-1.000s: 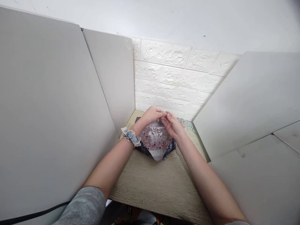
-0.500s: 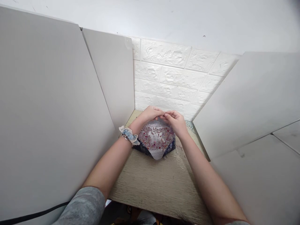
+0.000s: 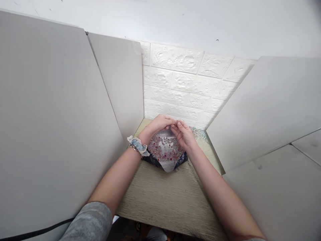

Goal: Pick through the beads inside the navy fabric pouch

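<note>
Fingertips of left hand (image 3: 162, 122) and right hand (image 3: 185, 135) meet, seemingly pinching a tiny reddish piece (image 3: 177, 122) that slackening could drop among round pinkish beads (image 3: 171, 155).

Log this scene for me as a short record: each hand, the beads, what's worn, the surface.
Left hand: above the holder's far side, fingers close to the other hand's; anything held is too small to tell
Right hand: raised beside it, contents likewise unclear
Holder: whitish inside, dark blue patterned sides
Beads: pink, red and clear, inside holder
Left wrist: blue scrunchie, chain bracelet
Surface: wood-grain table
</note>
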Action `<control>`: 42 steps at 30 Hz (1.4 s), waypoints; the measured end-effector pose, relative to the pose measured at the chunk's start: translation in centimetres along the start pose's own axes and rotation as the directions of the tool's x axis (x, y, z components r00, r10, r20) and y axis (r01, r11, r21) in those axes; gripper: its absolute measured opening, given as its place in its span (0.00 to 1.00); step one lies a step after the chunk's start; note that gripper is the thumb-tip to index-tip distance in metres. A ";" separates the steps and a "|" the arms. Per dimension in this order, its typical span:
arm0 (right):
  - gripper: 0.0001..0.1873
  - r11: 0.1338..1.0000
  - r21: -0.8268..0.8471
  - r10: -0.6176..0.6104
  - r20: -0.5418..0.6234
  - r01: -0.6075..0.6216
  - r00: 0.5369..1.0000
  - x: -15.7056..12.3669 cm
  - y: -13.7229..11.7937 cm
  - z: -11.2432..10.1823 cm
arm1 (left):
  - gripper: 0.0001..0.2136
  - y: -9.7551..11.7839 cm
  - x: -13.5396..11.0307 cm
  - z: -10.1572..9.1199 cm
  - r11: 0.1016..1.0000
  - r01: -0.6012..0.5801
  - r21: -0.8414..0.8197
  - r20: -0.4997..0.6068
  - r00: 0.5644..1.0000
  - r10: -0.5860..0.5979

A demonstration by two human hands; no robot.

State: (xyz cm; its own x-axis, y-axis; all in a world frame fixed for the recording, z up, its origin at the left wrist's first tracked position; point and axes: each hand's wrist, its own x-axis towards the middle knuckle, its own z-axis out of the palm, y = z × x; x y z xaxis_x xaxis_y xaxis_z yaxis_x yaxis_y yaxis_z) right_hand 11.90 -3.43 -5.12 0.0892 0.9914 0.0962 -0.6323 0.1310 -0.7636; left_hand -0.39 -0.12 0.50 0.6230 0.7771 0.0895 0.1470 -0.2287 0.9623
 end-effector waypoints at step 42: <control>0.08 0.998 0.057 -0.024 -0.058 0.027 0.998 -0.1 0.5 0.1 | 0.09 -0.4 0.3 0.5 1.000 0.016 0.005 -0.050 0.999 -0.016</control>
State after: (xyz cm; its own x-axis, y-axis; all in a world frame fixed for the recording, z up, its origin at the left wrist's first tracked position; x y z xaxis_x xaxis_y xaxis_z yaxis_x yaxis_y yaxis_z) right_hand 11.48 -3.47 -5.45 0.1489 0.9858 0.0770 -0.6728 0.1581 -0.7227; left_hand 0.10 -0.11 0.05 0.5816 0.8088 0.0872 0.1605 -0.2191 0.9624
